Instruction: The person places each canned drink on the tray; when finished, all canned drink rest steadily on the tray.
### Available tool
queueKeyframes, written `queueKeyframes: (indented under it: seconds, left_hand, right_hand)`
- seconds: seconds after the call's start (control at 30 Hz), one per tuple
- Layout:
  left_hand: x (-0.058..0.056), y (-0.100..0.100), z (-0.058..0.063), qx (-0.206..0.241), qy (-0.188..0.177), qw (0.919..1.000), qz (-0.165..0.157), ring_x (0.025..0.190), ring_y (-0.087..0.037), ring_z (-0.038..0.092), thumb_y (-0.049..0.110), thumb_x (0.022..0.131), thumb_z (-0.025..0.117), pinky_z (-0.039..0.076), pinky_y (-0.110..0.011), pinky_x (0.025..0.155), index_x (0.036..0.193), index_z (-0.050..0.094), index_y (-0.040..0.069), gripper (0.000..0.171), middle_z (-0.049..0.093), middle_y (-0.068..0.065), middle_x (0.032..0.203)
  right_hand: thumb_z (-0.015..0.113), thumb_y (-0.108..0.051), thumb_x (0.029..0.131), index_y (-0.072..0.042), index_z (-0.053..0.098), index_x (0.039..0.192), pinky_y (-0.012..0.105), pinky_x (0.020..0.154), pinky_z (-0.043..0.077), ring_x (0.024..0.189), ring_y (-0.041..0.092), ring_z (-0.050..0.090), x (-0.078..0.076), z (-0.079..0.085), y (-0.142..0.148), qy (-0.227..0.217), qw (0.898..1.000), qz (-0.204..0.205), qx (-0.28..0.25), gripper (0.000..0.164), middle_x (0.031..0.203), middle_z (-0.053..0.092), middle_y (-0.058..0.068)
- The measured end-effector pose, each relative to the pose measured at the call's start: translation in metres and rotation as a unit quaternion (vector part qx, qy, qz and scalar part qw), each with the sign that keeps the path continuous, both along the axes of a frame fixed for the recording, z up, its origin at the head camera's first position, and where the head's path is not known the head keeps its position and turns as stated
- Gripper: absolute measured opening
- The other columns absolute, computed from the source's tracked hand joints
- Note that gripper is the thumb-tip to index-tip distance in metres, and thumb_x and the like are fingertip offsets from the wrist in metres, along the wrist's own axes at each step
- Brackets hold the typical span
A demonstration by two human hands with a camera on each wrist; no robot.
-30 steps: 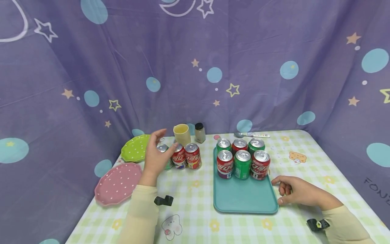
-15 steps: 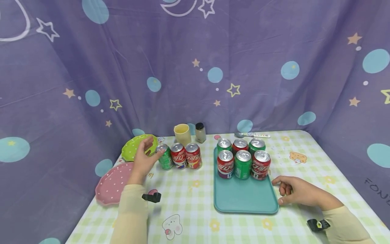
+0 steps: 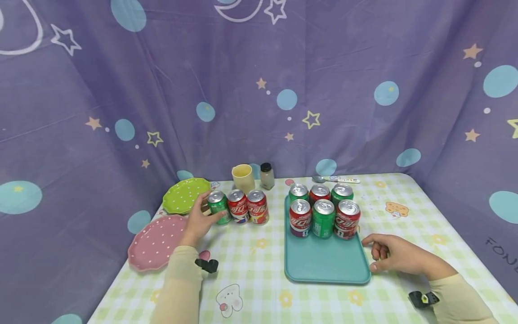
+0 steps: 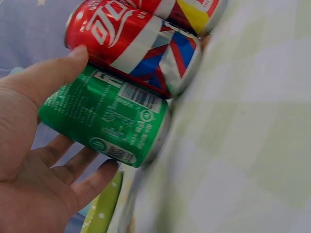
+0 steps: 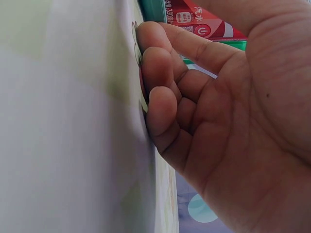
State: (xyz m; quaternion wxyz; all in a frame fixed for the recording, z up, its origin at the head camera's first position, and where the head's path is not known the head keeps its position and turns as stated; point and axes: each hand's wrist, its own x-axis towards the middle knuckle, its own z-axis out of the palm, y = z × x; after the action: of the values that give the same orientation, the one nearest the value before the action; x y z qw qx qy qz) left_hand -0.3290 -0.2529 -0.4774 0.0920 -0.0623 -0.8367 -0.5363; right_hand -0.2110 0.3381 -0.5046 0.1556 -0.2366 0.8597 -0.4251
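Note:
My left hand [image 3: 199, 220] is around a green soda can [image 3: 218, 204] at the left end of a row of three. In the left wrist view the thumb lies across the near side of that can and the other fingers curve behind it. Two red cola cans [image 3: 238, 208] stand right beside it. My right hand [image 3: 398, 254] rests on the cloth by the right edge of a teal tray [image 3: 325, 265], its fingers loosely curled and holding nothing. Whether it touches the rim I cannot tell. Two rows of red and green cans [image 3: 323, 220] stand upright on the tray's far half.
Left of the cans lie a pink dotted plate [image 3: 155, 243] and a green dotted plate [image 3: 184, 196]. Behind them stand a yellow mug [image 3: 243, 180] and a black-lidded jar [image 3: 267, 177]. A spoon [image 3: 336, 180] lies at the back edge, before a purple curtain [image 3: 251, 90].
My left hand first drew back left from the green can, then came in lower and closed around it. The right hand, the tray and its cans have stayed put.

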Motion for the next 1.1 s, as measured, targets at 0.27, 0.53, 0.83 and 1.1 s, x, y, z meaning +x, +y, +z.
queueKeyframes:
  seconds: [0.27,0.53,0.83,1.1]
  left_hand:
    - [-0.003,0.003,-0.007,0.014,-0.006,0.9997,0.019,0.130,-0.046,0.054,0.010,0.087,0.087,0.047,-0.057,0.109,0.160,0.036,0.011,0.090,0.053,-0.026,0.145]
    - [-0.004,0.002,-0.012,0.018,0.002,0.9988,0.046,0.123,-0.042,0.058,0.014,0.086,0.089,0.052,-0.053,0.101,0.156,0.044,0.019,0.083,0.057,-0.021,0.138]
    - [-0.004,-0.003,-0.016,0.068,0.028,0.9942,0.079,0.129,-0.040,0.056,0.016,0.084,0.091,0.044,-0.054,0.111,0.153,0.046,0.018,0.082,0.056,-0.019,0.140]
    - [-0.001,-0.010,-0.004,0.081,0.058,0.9879,0.118,0.126,-0.032,0.057,0.023,0.085,0.091,0.045,-0.049,0.109,0.153,0.047,0.022,0.081,0.058,-0.012,0.140]
  right_hand:
    - [0.088,-0.025,0.087,0.000,0.060,0.132,0.027,0.062,0.048,0.073,0.011,0.055,0.000,0.000,0.000,0.006,1.000,0.002,0.000,0.059,0.092,0.060,0.008]
    - [0.087,-0.026,0.087,0.000,0.060,0.133,0.027,0.062,0.048,0.072,0.011,0.055,-0.001,-0.002,0.001,0.005,1.000,0.004,0.000,0.059,0.092,0.060,0.008]
    - [0.087,-0.025,0.087,-0.001,0.059,0.133,0.027,0.061,0.048,0.073,0.011,0.055,-0.001,-0.003,0.001,0.002,1.000,0.001,0.000,0.059,0.092,0.060,0.008]
    - [0.087,-0.025,0.087,0.000,0.059,0.133,0.028,0.061,0.048,0.073,0.011,0.055,-0.001,-0.003,0.001,0.001,1.000,0.003,-0.002,0.059,0.093,0.060,0.008]
